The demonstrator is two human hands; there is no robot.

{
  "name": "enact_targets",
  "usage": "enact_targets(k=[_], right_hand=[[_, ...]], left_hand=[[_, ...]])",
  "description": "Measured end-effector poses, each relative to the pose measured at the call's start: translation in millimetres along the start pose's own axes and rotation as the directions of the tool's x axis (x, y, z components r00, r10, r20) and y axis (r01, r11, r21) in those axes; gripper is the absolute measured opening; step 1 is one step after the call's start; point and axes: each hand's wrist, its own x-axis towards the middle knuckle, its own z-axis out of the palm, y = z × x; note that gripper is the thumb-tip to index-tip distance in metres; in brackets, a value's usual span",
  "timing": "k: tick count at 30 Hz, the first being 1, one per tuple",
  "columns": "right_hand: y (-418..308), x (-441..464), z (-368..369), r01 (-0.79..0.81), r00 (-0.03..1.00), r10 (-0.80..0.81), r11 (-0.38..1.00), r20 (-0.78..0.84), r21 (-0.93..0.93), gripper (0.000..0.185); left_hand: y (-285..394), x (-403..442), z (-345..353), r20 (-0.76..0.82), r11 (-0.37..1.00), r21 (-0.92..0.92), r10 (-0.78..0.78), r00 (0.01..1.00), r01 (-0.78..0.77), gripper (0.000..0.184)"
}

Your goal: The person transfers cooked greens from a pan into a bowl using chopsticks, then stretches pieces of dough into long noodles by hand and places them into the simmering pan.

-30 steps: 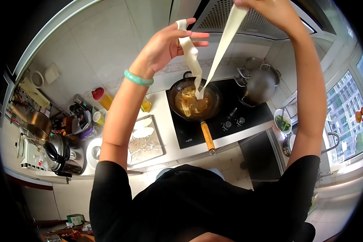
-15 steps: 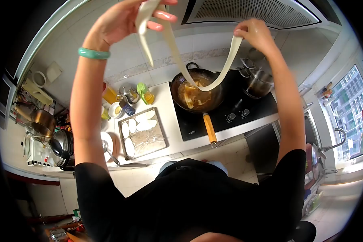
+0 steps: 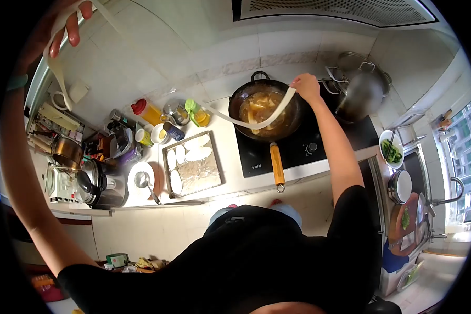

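Observation:
A long, pale strip of noodle dough (image 3: 267,121) sags between my hands, its low part hanging across the wok. My right hand (image 3: 307,88) pinches one end beside the wok's right rim. Up at the far left, my left hand (image 3: 39,42) holds the other part, with a tail hanging below its fingers; the top of that hand is dim and partly cut off. Brown broth with pieces of food (image 3: 258,104) fills the black wok (image 3: 236,116), which sits on the cooktop with its wooden handle (image 3: 277,166) towards me.
White oval dough pieces (image 3: 198,154) lie on a metal tray (image 3: 215,181) left of the cooktop. Bottles (image 3: 147,112) stand behind it. A ladle (image 3: 143,180) rests on a white plate. Pots (image 3: 362,91) stand at the back right, and a bowl of greens (image 3: 391,152) by the sink.
My left hand has swung far out to the left, drawing the dough strip longer and flatter. My right hand has come lower, nearer the wok. The view has shifted, showing more of the sink side.

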Motion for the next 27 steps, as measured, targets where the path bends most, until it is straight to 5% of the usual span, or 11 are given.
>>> enact_targets(k=[2, 4, 5, 6, 7, 8, 11, 15, 27], right_hand=[[2, 4, 16, 0.002, 1.000, -0.002, 0.998, 0.009, 0.069, 0.013], [-3, 6, 24, 0.081, 0.996, -0.081, 0.996, -0.028, 0.021, 0.012], [-6, 10, 26, 0.070, 0.998, -0.069, 0.996, 0.012, -0.049, 0.010], [-7, 13, 28, 0.072, 0.997, -0.072, 0.997, 0.018, -0.041, 0.010], [-9, 16, 29, 0.080, 0.997, -0.080, 0.995, -0.007, -0.052, 0.009], [-10, 20, 28, 0.087, 0.995, -0.089, 0.994, -0.034, -0.064, 0.009], [-17, 28, 17, 0.162, 0.984, -0.168, 0.982, -0.056, -0.099, 0.009], [-23, 37, 0, 0.287, 0.946, -0.306, 0.945, -0.109, -0.157, 0.011], [-7, 50, -25, 0.239, 0.957, -0.263, 0.953, -0.118, -0.184, 0.012]], left_hand=[[6, 3, 9, -0.026, 0.999, 0.011, -0.037, 0.999, 0.037, 0.041], [-1, 12, 17, -0.127, 0.930, 0.294, -0.191, 0.973, 0.221, 0.042], [-17, 17, 25, -0.008, 0.909, 0.365, 0.223, 0.975, -0.204, 0.045], [-32, 22, 34, 0.112, 0.707, 0.398, 0.595, 0.796, -0.585, 0.048], [-31, 31, 37, 0.035, 0.903, 0.322, 0.287, 0.957, -0.283, 0.048], [-30, 39, 43, -0.011, 0.973, 0.220, -0.062, 0.998, 0.063, 0.049], [-33, 55, 84, 0.084, 0.988, 0.151, -0.027, 0.996, 0.014, 0.049], [-46, 79, 129, 0.223, 0.987, 0.034, -0.161, 0.961, 0.158, 0.046], [-150, 183, 267, 0.677, 0.876, -0.111, -0.278, 0.681, 0.469, 0.036]])
